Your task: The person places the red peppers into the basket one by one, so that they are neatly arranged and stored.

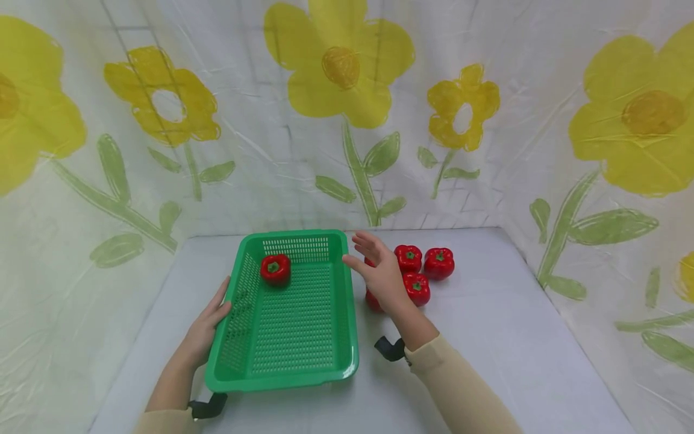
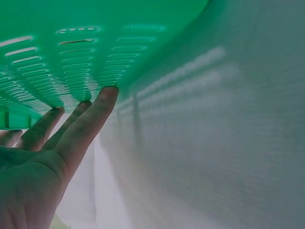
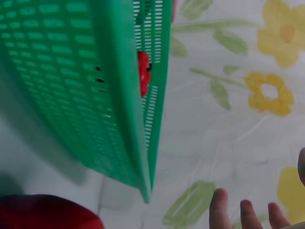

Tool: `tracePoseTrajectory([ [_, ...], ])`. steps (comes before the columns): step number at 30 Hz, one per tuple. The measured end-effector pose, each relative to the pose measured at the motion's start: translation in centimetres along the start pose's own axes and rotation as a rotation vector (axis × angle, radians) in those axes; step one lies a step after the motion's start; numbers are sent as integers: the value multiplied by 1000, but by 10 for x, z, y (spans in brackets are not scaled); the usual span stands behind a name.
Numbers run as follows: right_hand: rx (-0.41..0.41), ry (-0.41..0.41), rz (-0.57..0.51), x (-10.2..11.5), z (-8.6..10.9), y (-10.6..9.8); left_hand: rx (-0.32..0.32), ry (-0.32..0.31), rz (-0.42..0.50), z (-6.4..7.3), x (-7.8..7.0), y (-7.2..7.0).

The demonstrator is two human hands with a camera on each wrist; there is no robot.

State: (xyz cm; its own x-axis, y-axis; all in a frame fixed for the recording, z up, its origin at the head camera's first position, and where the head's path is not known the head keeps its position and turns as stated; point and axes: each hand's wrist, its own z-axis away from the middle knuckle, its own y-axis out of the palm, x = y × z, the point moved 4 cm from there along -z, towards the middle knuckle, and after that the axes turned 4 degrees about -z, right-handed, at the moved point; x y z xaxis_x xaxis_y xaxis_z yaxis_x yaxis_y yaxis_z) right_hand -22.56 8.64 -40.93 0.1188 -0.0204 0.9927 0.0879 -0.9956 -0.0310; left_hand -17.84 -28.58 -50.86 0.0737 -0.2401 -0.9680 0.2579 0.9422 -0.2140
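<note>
A green plastic basket (image 1: 293, 386) with slotted walls sits left of the middle, one red bell pepper (image 1: 276, 271) inside near its far left corner. My left hand (image 1: 203, 328) is at the basket's left side, thumb by the rim. In the left wrist view its straight fingers (image 2: 81, 129) rest their tips against the slotted outer wall. My right hand (image 1: 379, 274), holding nothing, hovers right of the basket with fingers and thumb spread. Several red bell peppers (image 1: 416, 289) cluster behind and beside it, some partly hidden. A pepper (image 3: 47, 212) shows low in the right wrist view.
The white tabletop (image 1: 477, 337) extends to the right of the peppers. Behind it and at both sides hangs a pale sheet (image 1: 244, 181) printed with yellow flowers. A black wrist mount (image 1: 208, 405) sticks out from the left wrist, another (image 1: 389, 348) from the right.
</note>
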Motion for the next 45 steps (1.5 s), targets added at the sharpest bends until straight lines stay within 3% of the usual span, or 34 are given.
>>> tracePoseTrajectory([
  [22, -91, 34, 55, -22, 20, -45, -10, -19, 2, 2, 2, 1],
  [29, -139, 0, 131, -10, 28, -57, 0, -10, 3, 1, 1, 1],
  [36, -160, -13, 90, 3, 40, -63, 6, -11, 10, 0, 0, 0],
  [45, -229, -18, 134, -28, 34, -86, 19, 1, 28, 1, 1, 0],
])
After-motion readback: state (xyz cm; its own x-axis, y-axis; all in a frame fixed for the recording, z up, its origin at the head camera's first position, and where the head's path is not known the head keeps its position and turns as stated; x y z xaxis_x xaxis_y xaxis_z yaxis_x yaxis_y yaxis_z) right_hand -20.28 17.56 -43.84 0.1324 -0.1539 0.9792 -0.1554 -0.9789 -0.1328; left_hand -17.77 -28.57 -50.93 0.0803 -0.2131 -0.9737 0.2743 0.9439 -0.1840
